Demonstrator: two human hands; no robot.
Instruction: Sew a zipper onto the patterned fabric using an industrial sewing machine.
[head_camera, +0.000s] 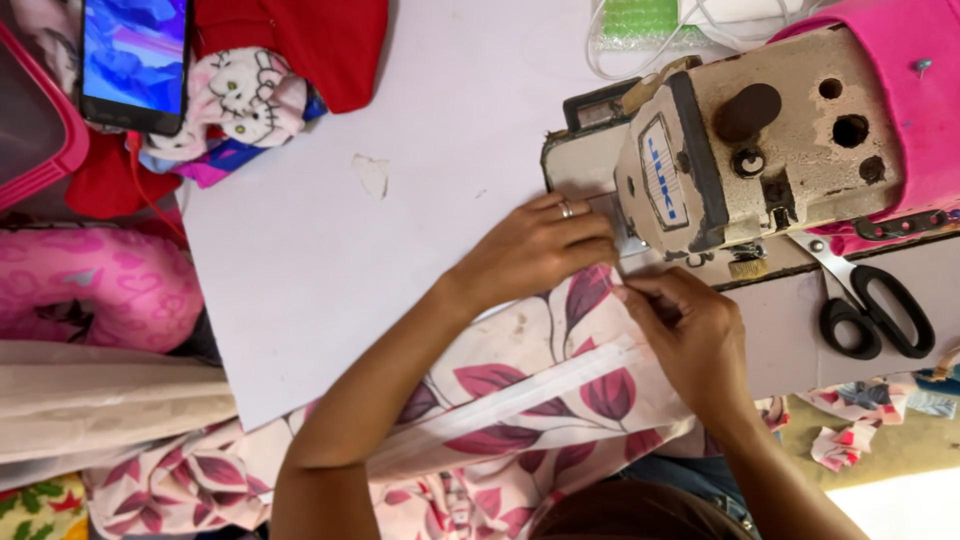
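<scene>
My left hand (535, 248), with a ring on one finger, lies flat on a pale fabric with dark red leaf prints (540, 385), its fingers pressing the cloth just in front of the sewing machine head (760, 130). Beside it, my right hand (690, 335) pinches the folded edge of the same fabric close to the needle area. The needle itself is hidden behind the worn cream machine head. The cloth trails back off the white table (330, 250) toward me.
Black-handled scissors (875, 305) lie on the machine bed at the right. A phone with a lit screen (135, 60) rests on mixed fabrics at top left, beside a pink container (30, 130). A pink cushion (95, 285) sits at left. Fabric scraps (850, 420) lie on the floor.
</scene>
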